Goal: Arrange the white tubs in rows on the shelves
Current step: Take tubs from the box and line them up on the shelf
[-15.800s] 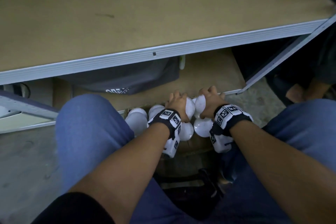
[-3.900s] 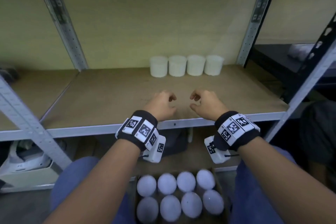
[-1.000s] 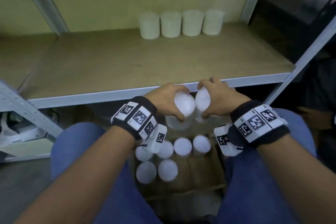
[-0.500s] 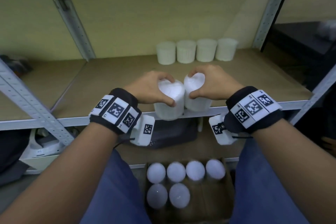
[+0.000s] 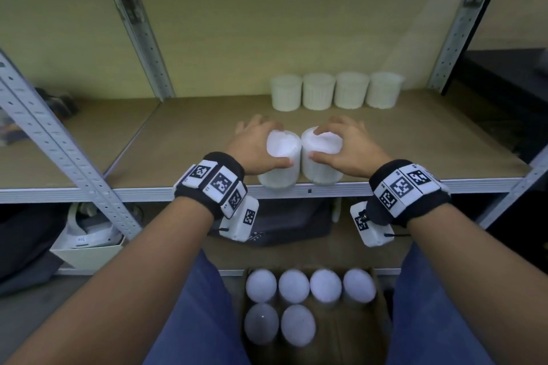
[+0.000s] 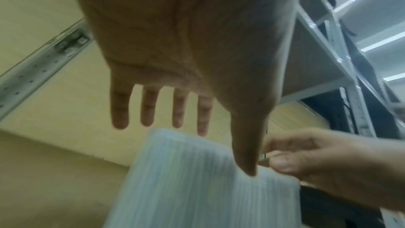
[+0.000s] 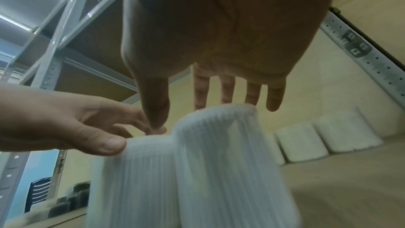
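Note:
Two ribbed white tubs stand side by side, touching, at the front edge of the wooden shelf [image 5: 192,133]. My left hand [image 5: 252,148] hovers over the left tub [image 5: 280,169]. Its fingers [image 6: 149,110] are straight and spread, and its thumb lies against the tub's [image 6: 197,188] near side. My right hand [image 5: 353,148] is over the right tub [image 5: 321,170]. Its straight fingertips [image 7: 228,96] touch the top rim of that tub [image 7: 230,162]. A row of several white tubs [image 5: 335,95] lines the shelf's back right.
A cardboard box [image 5: 379,320] on the floor between my knees holds several more white tubs [image 5: 308,290]. Grey perforated uprights [image 5: 59,142] frame the shelf. A dark bag [image 5: 290,222] lies on the lower shelf. The shelf's left half is bare wood.
Both tubs have gone from being held above the shelf's front edge to standing on it. My fingers have uncurled and spread over their tops.

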A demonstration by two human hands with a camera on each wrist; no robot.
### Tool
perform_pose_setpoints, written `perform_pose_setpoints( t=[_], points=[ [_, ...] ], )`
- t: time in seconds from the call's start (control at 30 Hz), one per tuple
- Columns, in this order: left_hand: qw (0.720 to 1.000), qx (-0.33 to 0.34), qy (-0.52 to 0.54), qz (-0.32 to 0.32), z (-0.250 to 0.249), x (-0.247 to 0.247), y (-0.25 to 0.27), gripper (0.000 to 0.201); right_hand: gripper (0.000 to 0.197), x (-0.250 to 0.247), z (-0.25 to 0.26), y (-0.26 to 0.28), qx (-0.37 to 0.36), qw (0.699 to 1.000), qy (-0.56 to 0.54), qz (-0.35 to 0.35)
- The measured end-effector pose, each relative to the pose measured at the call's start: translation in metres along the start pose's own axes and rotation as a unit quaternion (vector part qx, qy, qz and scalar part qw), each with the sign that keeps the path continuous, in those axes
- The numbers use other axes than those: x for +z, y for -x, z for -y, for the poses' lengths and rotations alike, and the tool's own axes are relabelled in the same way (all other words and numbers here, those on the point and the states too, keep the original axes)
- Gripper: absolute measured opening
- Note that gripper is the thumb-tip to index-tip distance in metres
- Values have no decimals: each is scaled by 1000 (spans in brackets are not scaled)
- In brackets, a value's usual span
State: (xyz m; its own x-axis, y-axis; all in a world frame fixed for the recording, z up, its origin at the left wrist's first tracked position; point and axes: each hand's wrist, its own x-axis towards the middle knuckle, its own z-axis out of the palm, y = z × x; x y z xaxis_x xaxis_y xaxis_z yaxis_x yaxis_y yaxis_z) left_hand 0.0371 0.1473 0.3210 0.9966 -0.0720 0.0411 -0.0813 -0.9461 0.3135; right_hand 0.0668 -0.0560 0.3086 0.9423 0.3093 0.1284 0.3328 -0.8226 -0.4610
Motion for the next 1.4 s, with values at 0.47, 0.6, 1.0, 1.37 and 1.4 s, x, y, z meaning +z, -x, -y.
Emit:
perform_pose_setpoints(
  t=[0.47,0.6,1.0,1.37,1.4],
  points=[
    [996,39,17,-85,-17,10,19,23,28,-11,-1,7,-14,1000,23,8],
    [996,32,14,-85,-12,6,17,23,29,-7,3,2,-18,1000,18,7],
    [994,-13,34,-105,35,-3,-6,22,31,19,32,-46,-45,998,46,26],
    [990,-38,53,-123,95,-8,-48,19,34,43,67,-109,-65,992,102,37],
    [990,-41,52,-123,98,-9,-53,19,34,44,69,-114,-65,991,109,37]
  ],
)
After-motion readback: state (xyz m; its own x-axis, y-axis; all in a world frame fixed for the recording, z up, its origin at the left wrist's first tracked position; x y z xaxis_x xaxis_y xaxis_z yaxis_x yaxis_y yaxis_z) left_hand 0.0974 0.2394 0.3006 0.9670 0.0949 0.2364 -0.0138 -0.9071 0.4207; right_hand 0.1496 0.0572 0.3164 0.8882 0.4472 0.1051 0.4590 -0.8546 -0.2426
